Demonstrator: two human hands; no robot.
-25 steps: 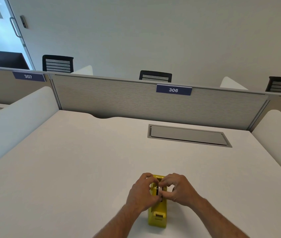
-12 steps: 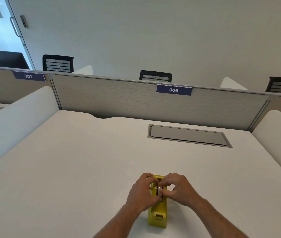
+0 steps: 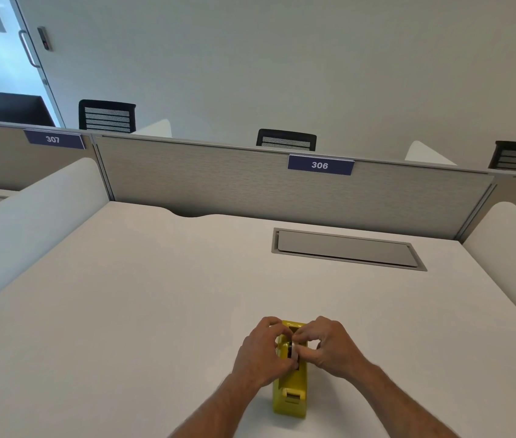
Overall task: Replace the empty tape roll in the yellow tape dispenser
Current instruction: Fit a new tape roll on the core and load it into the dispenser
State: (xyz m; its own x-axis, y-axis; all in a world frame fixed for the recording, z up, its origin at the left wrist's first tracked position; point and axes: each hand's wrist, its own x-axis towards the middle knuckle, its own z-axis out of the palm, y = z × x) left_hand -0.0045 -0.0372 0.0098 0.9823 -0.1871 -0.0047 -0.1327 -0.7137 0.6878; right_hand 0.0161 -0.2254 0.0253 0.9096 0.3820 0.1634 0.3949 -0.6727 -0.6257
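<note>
**Both hands at the dispenser's roll well**

The yellow dispenser [image 3: 291, 387] stood on the white table [image 3: 143, 305], near the front edge, its cutter end toward the person. It looked like a stiff plastic body, probably weighted at the base, so it should stay put if steadied at its sides. The left hand [image 3: 260, 352] curled against its left side. The right hand [image 3: 329, 346] came in from the other side, its fingertips [image 3: 296, 341] pressed together on something small and pale at the well. Whether that was a roll, a hub or a tape end could not be made out. A dark part showed between the hands, but the well itself was mostly hidden. Any roll would be light and smooth, best taken by its rim. No spare roll was in view. Beyond lay a grey hatch [image 3: 345, 249] and a partition [image 3: 219, 184] labelled 306.
</note>
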